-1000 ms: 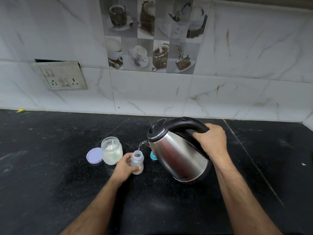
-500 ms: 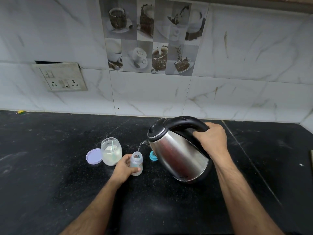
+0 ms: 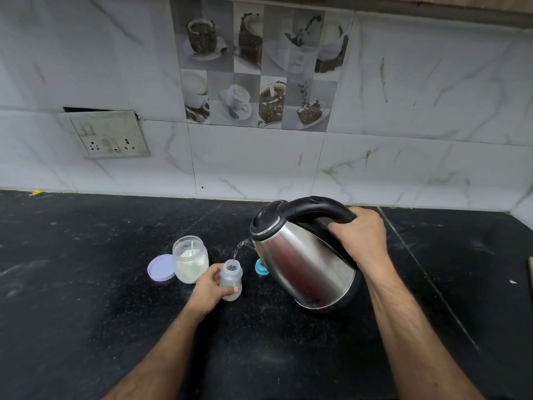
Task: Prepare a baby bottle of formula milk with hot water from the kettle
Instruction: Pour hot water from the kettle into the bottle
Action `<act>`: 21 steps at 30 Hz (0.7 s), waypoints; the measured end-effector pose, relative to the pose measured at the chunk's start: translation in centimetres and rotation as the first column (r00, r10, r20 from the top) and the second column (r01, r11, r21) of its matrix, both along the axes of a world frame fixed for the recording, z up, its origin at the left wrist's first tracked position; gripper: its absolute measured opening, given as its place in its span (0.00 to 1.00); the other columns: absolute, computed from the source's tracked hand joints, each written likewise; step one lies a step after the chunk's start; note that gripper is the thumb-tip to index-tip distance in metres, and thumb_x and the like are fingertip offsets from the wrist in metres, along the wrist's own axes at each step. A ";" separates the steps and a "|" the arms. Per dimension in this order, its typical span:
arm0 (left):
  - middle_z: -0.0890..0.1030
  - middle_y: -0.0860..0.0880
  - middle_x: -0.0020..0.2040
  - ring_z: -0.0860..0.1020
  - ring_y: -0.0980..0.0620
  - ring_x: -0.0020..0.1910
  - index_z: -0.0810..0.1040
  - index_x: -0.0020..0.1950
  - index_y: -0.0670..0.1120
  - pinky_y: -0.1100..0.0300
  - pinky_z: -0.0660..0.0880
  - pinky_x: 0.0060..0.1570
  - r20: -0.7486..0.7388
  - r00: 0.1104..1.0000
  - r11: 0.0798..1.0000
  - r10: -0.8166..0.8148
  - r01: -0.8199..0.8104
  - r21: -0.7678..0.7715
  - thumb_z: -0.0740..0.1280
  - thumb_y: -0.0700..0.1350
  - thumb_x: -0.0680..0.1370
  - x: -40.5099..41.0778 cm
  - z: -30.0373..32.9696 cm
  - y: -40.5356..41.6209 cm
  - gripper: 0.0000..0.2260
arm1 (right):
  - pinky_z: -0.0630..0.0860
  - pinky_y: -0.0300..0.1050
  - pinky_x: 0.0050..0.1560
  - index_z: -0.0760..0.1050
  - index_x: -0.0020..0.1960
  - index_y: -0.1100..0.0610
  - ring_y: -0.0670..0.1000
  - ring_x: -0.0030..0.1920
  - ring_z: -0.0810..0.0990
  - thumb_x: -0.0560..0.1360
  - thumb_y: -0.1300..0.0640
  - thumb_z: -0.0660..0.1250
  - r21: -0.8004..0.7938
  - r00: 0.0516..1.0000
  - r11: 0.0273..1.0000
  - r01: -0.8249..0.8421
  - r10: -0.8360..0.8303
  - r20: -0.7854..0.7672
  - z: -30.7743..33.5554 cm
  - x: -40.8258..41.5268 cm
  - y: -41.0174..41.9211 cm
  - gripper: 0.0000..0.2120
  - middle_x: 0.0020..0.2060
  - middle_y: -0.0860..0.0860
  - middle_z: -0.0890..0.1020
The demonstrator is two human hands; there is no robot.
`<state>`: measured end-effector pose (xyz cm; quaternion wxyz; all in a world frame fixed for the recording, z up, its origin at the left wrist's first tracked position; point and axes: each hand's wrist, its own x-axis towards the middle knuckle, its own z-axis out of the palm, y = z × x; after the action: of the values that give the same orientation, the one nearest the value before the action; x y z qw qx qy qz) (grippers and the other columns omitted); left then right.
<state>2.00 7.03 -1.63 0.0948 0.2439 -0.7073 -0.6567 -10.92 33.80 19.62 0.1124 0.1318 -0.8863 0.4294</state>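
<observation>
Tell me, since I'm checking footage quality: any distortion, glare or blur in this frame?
Head view: wide-angle bending curves the wall tiles and countertop edge; soft reflections streak the steel kettle; the left hand, baby bottle and right hand look sharp; lighting is dim and even.

The shiny metal kettle [image 3: 302, 264] with a black lid and handle is tipped left. A thin stream of water [image 3: 236, 251] falls from its spout into the small clear baby bottle [image 3: 230, 280], which stands open and upright on the black counter [image 3: 86, 284].
</observation>
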 end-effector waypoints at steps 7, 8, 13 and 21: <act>0.83 0.47 0.57 0.81 0.48 0.59 0.77 0.59 0.47 0.46 0.74 0.65 0.010 1.000 1.000 -0.005 0.005 -0.004 0.79 0.32 0.65 0.1 -0.1 -0.1 0.27 | 0.70 0.45 0.32 0.75 0.31 0.57 0.54 0.29 0.75 0.56 0.49 0.66 0.005 1.000 1.000 -0.007 0.007 -0.006 -0.1 0.0 0.0 0.11 0.23 0.49 0.75; 0.83 0.47 0.57 0.81 0.48 0.58 0.77 0.59 0.47 0.46 0.74 0.65 0.010 1.000 1.000 -0.005 0.005 -0.004 0.79 0.32 0.65 0.2 -0.1 -0.1 0.27 | 0.70 0.45 0.33 0.75 0.31 0.57 0.54 0.29 0.75 0.56 0.49 0.66 0.009 1.000 1.000 -0.007 0.007 -0.009 -0.2 0.0 0.0 0.11 0.23 0.49 0.75; 0.84 0.48 0.56 0.81 0.49 0.58 0.76 0.59 0.47 0.46 0.75 0.65 -0.001 1.000 1.000 -0.003 0.003 0.002 0.78 0.31 0.65 0.3 0.0 0.1 0.26 | 0.71 0.46 0.33 0.76 0.32 0.56 0.56 0.30 0.77 0.56 0.48 0.66 0.007 1.000 1.000 -0.007 0.007 -0.002 -0.3 0.1 -0.1 0.12 0.24 0.50 0.76; 0.83 0.47 0.57 0.80 0.49 0.59 0.76 0.59 0.46 0.52 0.75 0.63 -0.003 1.000 1.000 -0.009 0.009 0.024 0.77 0.30 0.67 0.5 0.7 0.9 0.25 | 0.68 0.43 0.31 0.74 0.29 0.54 0.53 0.28 0.76 0.59 0.53 0.70 0.000 1.000 1.000 -0.005 0.005 0.013 -1.0 0.0 -0.1 0.07 0.22 0.48 0.75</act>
<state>2.46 7.89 -0.97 0.0898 0.2409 -0.7004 -0.6659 -10.95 33.69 18.64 0.1057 0.1310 -0.8867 0.4306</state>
